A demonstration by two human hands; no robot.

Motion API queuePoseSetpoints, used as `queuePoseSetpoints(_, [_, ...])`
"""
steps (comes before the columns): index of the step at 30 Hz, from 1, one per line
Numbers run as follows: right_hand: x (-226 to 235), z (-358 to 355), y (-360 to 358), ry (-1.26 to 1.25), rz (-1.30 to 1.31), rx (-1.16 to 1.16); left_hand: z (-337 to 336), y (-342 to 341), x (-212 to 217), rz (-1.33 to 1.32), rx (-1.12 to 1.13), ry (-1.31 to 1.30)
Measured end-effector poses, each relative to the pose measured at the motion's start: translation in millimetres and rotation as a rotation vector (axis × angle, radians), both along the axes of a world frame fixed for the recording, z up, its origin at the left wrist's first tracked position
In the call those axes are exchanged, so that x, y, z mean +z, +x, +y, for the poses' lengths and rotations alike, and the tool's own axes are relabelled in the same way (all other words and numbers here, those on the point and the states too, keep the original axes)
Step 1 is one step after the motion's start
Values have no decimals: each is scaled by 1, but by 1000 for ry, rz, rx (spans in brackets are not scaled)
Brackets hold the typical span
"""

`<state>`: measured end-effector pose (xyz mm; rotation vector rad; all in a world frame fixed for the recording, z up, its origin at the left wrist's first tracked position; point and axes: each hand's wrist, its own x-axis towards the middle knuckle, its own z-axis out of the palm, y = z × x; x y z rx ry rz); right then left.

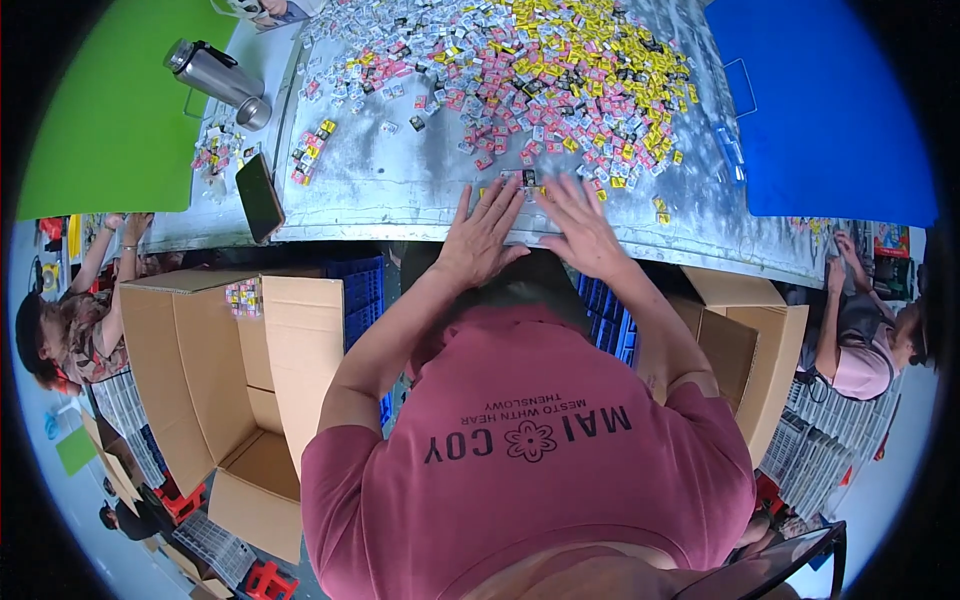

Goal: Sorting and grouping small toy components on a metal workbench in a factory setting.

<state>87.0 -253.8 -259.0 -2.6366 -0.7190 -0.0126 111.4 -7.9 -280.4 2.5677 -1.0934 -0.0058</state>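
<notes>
My left hand (482, 236) lies palm down at the near edge of the metal table, fingers stretched forward and apart. Beside it my right hand (583, 228) is also spread, its fingertips slightly blurred. Between and just beyond the fingertips is a short row of small packets (522, 178), one of them black; my fingers partly cover it. Past my hands spreads a large heap of small packets (520, 95) in pink, yellow, white-blue and black. A joined block of packets (312, 152) lies to the left, apart from the heap.
A phone (260, 198) and a steel flask (217, 82) are at the left. Green (110, 110) and blue (830, 110) panels flank the table (400, 215). Open cardboard boxes (190, 370) (760, 350) stand below on both sides. Other people work at far left and right.
</notes>
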Motion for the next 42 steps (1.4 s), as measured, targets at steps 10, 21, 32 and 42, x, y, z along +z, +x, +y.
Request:
queuePoseSetpoints(10, [-21,-39,44,-238,-110,-183,-10,3,-1,-27,-18,-1])
queuePoseSetpoints(21, [-31,-41,123,-267,-151,-185,-24,13,-2,-35,-54,-52])
queuePoseSetpoints(32, [-39,-49,157,-280,-164,-306,-15,70,-17,-117,245,-79])
queuePoseSetpoints(42, [-45,-50,157,-60,-282,-326,38,113,-9,-180,436,-153])
